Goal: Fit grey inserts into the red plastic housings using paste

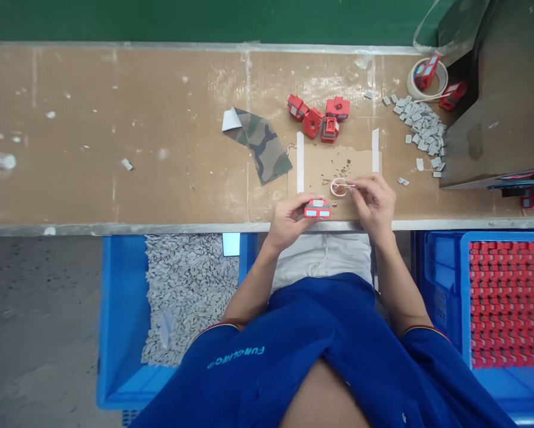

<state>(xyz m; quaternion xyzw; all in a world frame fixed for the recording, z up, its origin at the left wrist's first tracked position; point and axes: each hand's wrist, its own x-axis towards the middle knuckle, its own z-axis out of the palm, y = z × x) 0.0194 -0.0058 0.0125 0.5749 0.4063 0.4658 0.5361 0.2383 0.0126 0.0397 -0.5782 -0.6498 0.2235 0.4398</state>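
Close to the bench's front edge, my left hand [291, 220] is closed around a red toy vehicle part [317, 208] with pale window panels and a grey top piece. Between the thumb and fingers of my right hand [376, 203] is a thin pale stick [349, 186]; its tip reaches over a small round dish [338, 188] with brownish contents. A small dark ring-like bit [334, 204] lies between the hands. Several more red toy parts [313, 122] sit loosely grouped beyond the dish.
Right of my hands lies a pile of grey pieces [422, 126], with a tape roll [411, 83] behind it. A camouflage cloth [267, 148] is at left. Below the bench stand a blue bin [124, 309] of grey pieces and a blue crate [447, 261] of red parts.
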